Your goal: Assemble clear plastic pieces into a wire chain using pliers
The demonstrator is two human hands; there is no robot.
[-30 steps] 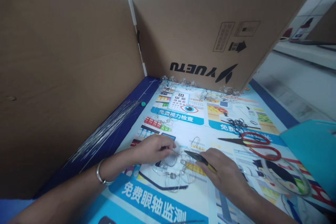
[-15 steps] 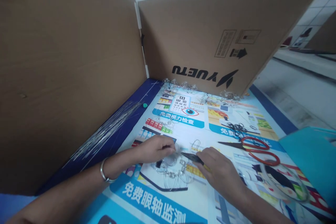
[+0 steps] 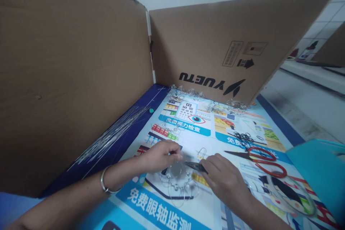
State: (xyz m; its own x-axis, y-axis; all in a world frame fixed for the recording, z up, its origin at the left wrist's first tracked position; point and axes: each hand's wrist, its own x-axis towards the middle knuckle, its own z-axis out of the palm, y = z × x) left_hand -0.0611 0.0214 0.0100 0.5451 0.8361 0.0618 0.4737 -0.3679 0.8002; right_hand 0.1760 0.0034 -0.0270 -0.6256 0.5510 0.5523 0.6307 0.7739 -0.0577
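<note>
My right hand is closed around the handles of a pair of pliers, whose dark jaws point left. Close to the jaw tips, my left hand pinches part of a wire piece with clear beads. Loops of thin wire hang from that piece below both hands, over the printed sheet. Whether the jaws grip the wire is too small to tell. A small bent wire loop lies just beyond the pliers. Red-handled scissors lie to the right of my right hand.
Long straight wires lie along the left cardboard panel. Black rings sit behind the scissors, and a coil of clear line lies at the right. Several beaded wire pieces rest by the back panel. A teal box stands at right.
The camera view has shifted slightly. The beaded wire piece hangs a little lower and has turned somewhat. Both hands keep their hold, with the pliers' tips still near the left fingers.
</note>
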